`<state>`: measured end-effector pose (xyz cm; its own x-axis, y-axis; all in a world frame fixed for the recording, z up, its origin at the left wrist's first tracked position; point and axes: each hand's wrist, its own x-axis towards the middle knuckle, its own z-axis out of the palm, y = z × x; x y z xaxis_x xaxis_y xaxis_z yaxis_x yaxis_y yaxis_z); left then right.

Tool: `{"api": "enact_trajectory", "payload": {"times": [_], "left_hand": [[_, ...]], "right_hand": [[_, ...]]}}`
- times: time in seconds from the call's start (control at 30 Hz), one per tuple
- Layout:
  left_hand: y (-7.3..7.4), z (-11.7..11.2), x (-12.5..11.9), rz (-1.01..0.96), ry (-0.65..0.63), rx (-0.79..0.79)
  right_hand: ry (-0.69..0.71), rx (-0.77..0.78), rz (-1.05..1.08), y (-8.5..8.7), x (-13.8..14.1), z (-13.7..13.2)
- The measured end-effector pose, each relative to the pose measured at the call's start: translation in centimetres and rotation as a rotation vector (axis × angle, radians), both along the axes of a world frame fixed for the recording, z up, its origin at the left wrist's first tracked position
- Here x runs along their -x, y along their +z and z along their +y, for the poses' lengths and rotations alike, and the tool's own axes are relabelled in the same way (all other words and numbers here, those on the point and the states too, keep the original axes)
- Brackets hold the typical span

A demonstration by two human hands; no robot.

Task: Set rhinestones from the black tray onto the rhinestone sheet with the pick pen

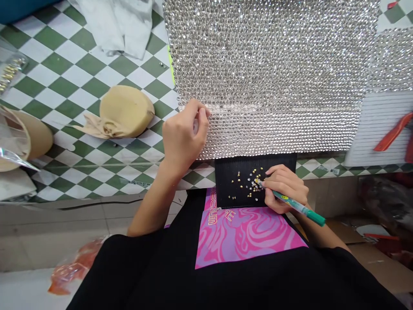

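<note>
My right hand (285,189) is closed around a green pen-shaped tool (298,206), its tip down among loose rhinestones (254,185). These gold and clear stones lie scattered on a black ribbed pad (227,172) at the table's front edge. Higher and to the left, my left hand (185,131) rests by the left edge of a large rhinestone sheet (274,56). Its fingers are curled with thumb and forefinger pinched together; whatever may be between them is too small to make out. Beside the fingertips, a paler strip runs across the sheet between rows of silver stones.
A beige cloth-wrapped pad (127,111) sits on the checkered tabletop (69,82) at left, near a tan round container (37,133). White cloth (129,26) lies at the back. On the right, a red-handled tool (392,133) rests on a white lined sheet (364,129).
</note>
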<state>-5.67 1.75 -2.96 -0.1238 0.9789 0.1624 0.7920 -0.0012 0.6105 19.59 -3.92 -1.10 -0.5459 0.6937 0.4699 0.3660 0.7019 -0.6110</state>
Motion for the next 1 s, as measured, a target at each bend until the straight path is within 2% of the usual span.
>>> {"api": "enact_trajectory", "payload": {"times": [0.13, 0.3, 0.43, 0.53, 0.7, 1.0], "left_hand": [[0.0, 0.0, 0.0, -0.003, -0.003, 0.001], [0.1, 0.0, 0.0, -0.005, -0.006, 0.003], [0.2, 0.0, 0.0, -0.006, -0.009, 0.007], [0.2, 0.0, 0.0, -0.006, -0.011, 0.006], [0.0, 0.0, 0.1, -0.003, -0.026, -0.02], [-0.8, 0.2, 0.4, -0.038, -0.055, -0.126]], "right_hand": [[-0.083, -0.076, 0.078, 0.2, -0.6, 1.1], [-0.248, -0.15, 0.125, -0.7, -1.3, 5.0], [-0.335, -0.194, 0.053, -0.8, -0.5, 8.7], [-0.349, -0.193, -0.017, -0.6, 0.6, 10.5], [-0.281, -0.145, -0.026, -1.0, 1.7, 11.5], [-0.31, -0.058, -0.161, -1.3, 1.5, 11.4]]}}
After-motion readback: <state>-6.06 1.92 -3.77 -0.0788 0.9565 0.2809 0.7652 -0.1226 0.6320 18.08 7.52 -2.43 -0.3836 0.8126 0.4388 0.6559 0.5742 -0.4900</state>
